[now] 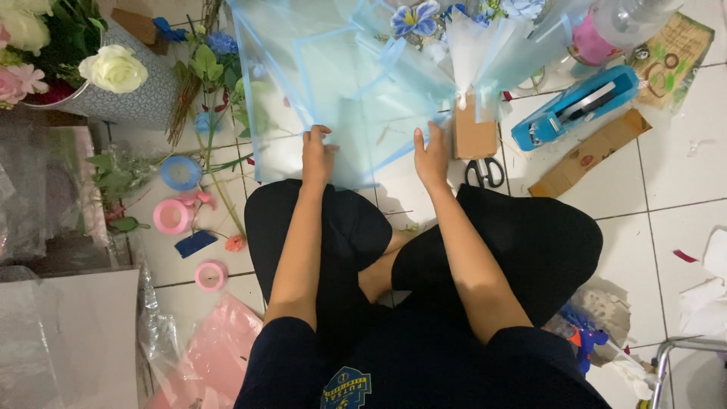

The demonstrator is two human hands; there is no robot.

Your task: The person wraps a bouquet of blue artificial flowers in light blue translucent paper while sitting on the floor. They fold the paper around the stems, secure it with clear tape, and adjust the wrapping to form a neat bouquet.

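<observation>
Seated cross-legged on the white tile floor [666,189], you press both hands onto the near edge of a pale blue translucent wrapping sheet [318,83] that spreads away from your knees. Your left hand [318,155] rests on the sheet's near left part, fingers curled down onto the film, thumb tucked; it looks to pinch the edge, though the grip itself is hard to make out. Your right hand [432,155] lies flatter on the sheet's near right part, fingers together and extended, pressing rather than clasping. Both hands sit level with each other, neither nearer the sheet than the other. The sheet runs forward and to the left from them, its darker blue border lines slanting across it.

Just right of the sheet's near edge, beside your right hand, stands a small brown cardboard box [475,132], with black-handled scissors [485,173] just below it. Farther right of the sheet lies a blue tape dispenser [575,106]. Left of the sheet sit a blue ribbon roll [180,172] and a pink ribbon roll [173,216]. Beyond the sheet's far right edge, a wrapped bouquet [469,38] with blue flowers leans.
</observation>
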